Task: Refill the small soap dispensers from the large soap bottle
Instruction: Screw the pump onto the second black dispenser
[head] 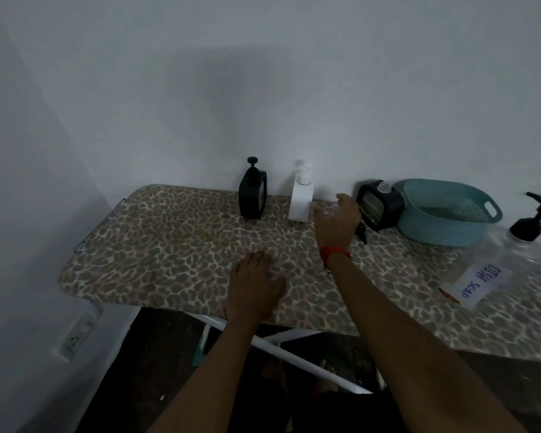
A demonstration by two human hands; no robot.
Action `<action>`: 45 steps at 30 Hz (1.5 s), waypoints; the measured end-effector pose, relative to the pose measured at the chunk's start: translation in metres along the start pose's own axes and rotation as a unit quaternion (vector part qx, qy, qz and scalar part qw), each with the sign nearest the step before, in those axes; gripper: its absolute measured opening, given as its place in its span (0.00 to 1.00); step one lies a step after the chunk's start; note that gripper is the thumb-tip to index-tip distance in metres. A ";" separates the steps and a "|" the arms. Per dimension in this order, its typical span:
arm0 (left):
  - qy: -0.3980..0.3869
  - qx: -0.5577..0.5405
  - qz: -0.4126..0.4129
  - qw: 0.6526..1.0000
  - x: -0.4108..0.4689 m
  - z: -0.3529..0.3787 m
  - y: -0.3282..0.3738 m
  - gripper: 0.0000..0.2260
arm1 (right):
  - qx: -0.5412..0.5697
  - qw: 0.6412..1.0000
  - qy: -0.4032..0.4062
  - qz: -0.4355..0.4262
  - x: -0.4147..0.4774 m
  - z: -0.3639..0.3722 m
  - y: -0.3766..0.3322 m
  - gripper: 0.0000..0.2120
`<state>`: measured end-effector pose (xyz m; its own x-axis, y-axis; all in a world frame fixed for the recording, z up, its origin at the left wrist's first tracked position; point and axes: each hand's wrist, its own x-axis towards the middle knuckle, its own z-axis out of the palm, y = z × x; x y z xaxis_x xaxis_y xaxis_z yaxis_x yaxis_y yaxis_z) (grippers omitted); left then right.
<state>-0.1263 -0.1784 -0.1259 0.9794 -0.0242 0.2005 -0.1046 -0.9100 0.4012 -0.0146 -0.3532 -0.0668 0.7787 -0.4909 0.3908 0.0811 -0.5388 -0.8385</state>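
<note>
A small black pump dispenser (252,195) and a small white pump dispenser (301,195) stand upright at the back of the leopard-print board (175,251). A third black dispenser (379,205), without its pump, leans tilted against the teal basket. Its black pump (361,232) seems to lie on the board below my right hand. The large clear bottle (500,264) labelled DISH SOAP, with a black pump, lies at the right. My left hand (255,284) rests flat on the board near its front edge. My right hand (336,221) hovers with fingers spread between the white dispenser and the tilted black one.
A teal slotted basket (444,214) sits at the back right against the white wall. The board stands on white crossed legs (294,354) over a dark floor. A wall socket (75,337) is low on the left wall.
</note>
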 end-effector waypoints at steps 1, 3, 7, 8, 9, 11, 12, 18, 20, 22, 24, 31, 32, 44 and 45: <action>0.000 0.002 0.000 1.000 -0.001 0.000 0.000 0.28 | -0.024 0.998 0.054 -0.016 0.001 -0.013 0.006 0.26; 0.006 0.001 0.003 1.000 -0.001 0.001 0.000 0.28 | -0.065 0.989 0.132 -0.032 0.008 -0.040 0.017 0.26; 0.014 0.003 0.007 1.000 -0.002 0.003 0.000 0.28 | -0.140 0.986 0.094 0.019 0.043 -0.078 0.029 0.38; 0.014 0.004 0.007 1.000 -0.002 0.003 -0.001 0.28 | -0.160 0.985 0.057 0.027 0.053 -0.083 0.031 0.39; 0.015 0.003 0.008 1.000 -0.002 0.003 -0.001 0.28 | -0.189 0.981 0.015 0.031 0.061 -0.085 0.033 0.39; 0.021 0.000 0.009 1.000 -0.002 0.003 -0.001 0.28 | -0.258 0.964 -0.057 0.034 0.072 -0.083 0.037 0.38; 0.027 0.000 0.011 1.000 -0.002 0.003 -0.001 0.28 | -0.284 0.955 -0.075 0.032 0.074 -0.081 0.039 0.36; 0.033 -0.004 0.016 0.999 -0.001 0.007 -0.005 0.28 | -0.404 0.913 -0.048 -0.023 0.086 -0.081 0.041 0.19; 0.034 -0.007 0.015 0.999 -0.001 0.008 -0.006 0.28 | -0.412 0.909 -0.056 -0.033 0.092 -0.085 0.044 0.19; 0.038 -0.006 0.016 0.999 -0.001 0.009 -0.006 0.28 | -0.413 0.909 -0.057 -0.033 0.098 -0.087 0.046 0.20; 0.038 -0.005 0.017 0.999 -0.001 0.009 -0.006 0.28 | -0.403 0.912 -0.065 -0.036 0.100 -0.088 0.046 0.20; 0.024 -0.011 0.001 1.000 0.000 0.005 -0.003 0.29 | -0.245 0.968 -0.027 -0.054 0.091 -0.099 0.029 0.10; 0.021 -0.014 -0.001 1.000 0.000 0.004 -0.002 0.29 | -0.224 0.972 -0.018 -0.069 0.090 -0.103 0.024 0.10; 0.003 -0.044 -0.006 0.999 -0.003 -0.002 0.001 0.32 | 0.027 0.993 -0.085 -0.078 0.004 -0.109 -0.020 0.21; -0.002 -0.053 -0.009 0.999 -0.003 -0.004 0.001 0.35 | 0.029 0.992 -0.095 -0.076 -0.012 -0.105 -0.019 0.21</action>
<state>-0.1304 -0.1778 -0.1228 0.9822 -0.0096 0.1878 -0.1034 -0.8616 0.4969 -0.0908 -0.4092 -0.0151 0.8573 -0.2671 0.4402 0.2371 -0.5541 -0.7980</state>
